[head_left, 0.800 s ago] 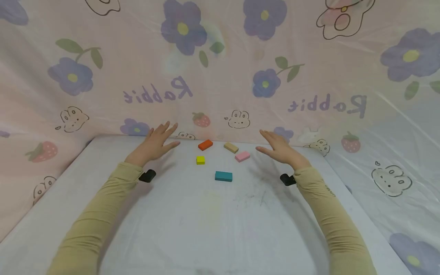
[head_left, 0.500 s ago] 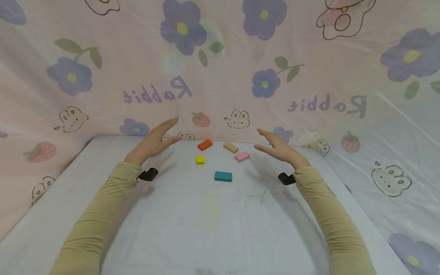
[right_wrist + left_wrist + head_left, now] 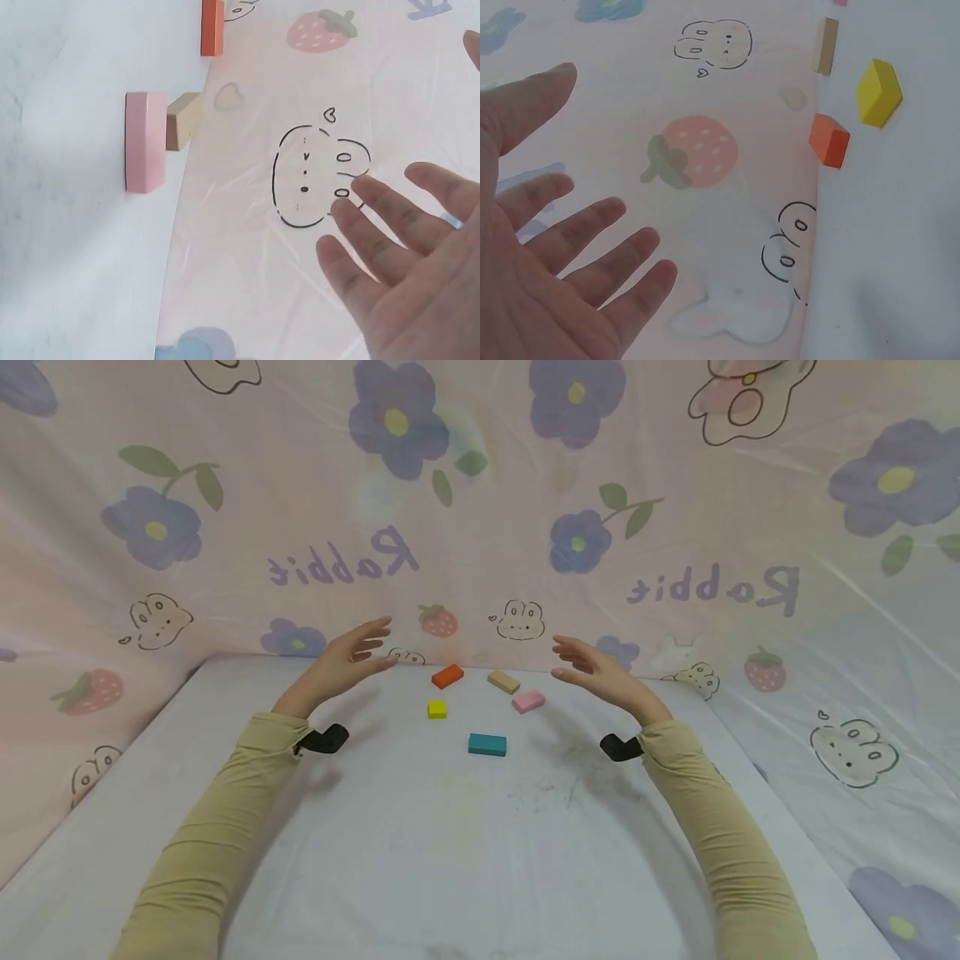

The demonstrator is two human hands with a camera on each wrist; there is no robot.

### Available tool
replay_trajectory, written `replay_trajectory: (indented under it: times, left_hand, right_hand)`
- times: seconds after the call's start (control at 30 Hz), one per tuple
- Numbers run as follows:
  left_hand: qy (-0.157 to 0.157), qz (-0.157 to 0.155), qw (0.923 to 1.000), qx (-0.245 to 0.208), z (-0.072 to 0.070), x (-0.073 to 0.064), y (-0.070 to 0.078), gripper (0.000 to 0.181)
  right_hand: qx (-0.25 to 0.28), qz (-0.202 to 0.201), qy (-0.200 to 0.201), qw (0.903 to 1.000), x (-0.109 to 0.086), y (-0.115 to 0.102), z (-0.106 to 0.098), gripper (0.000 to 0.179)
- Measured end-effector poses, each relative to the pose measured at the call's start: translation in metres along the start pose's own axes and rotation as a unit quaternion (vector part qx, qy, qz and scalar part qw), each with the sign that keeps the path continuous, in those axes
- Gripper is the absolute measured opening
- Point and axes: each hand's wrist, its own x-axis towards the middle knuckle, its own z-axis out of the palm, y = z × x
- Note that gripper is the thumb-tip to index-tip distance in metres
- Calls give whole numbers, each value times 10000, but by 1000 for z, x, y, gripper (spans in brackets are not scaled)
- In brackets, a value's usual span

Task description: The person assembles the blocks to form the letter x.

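Blocks (image 3: pixel 503 682) in five colours are spread on the white worktop (image 3: pixel 465 860) between the left grip (image 3: pixel 341 662) and the right grip (image 3: pixel 596 670), touched by neither. To the right of the left grip an orange block (image 3: pixel 447 677) is set, with a yellow block (image 3: pixel 437 710) near it, closer to the person. To the left of the right grip a pink block (image 3: pixel 528 702) is laid at a slant, and a beige block (image 3: pixel 182 122) is placed near its far side. A teal block (image 3: pixel 487 745) is seen between the grips, nearer the person than either. Both grips are held raised, fingers relaxed and parted, with nothing grasped. Behind each grip a tan sleeve (image 3: pixel 213 827) is worn, and by each wrist a black device (image 3: pixel 324 739) is mounted. Beyond both grips a pale sheet (image 3: pixel 480 502) is hung, printed with purple flowers (image 3: pixel 577 543), strawberries (image 3: pixel 438 621) and rabbit faces (image 3: pixel 522 620).
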Motion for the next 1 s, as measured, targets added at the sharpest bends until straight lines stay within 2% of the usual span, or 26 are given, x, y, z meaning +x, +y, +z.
replay_trajectory:
  times: [0.13,0.23,0.37,0.43,0.53,0.73,0.83,1.0]
  left_hand:
    - [-92,-58,9993,-349,2,-1,4,65]
    - [-206,-93,9984,-513,5,-5,15,65]
    - [-332,-72,9985,-430,10,-10,31,65]
    - [-344,-41,9987,-377,13,-10,33,64]
    - [-323,-18,9983,-492,19,-5,24,66]
    - [-455,-154,9970,-605,30,6,-5,73]
    - [-561,-229,9966,-565,35,8,-13,75]
    - [-657,-254,9963,-484,42,10,-20,76]
  right_hand:
    - [197,-158,-68,9997,1,-4,5,69]
    - [363,-244,-125,9990,2,-4,9,68]
    - [585,-249,-177,9978,2,-6,15,66]
    - [692,-275,-200,9970,2,-10,17,65]
    - [849,-313,-241,9956,0,-22,20,64]
    - [982,-350,-408,9937,-5,-43,29,61]
    - [948,-410,-463,9936,-4,-40,35,61]
    - [1031,-493,-463,9924,4,-21,47,62]
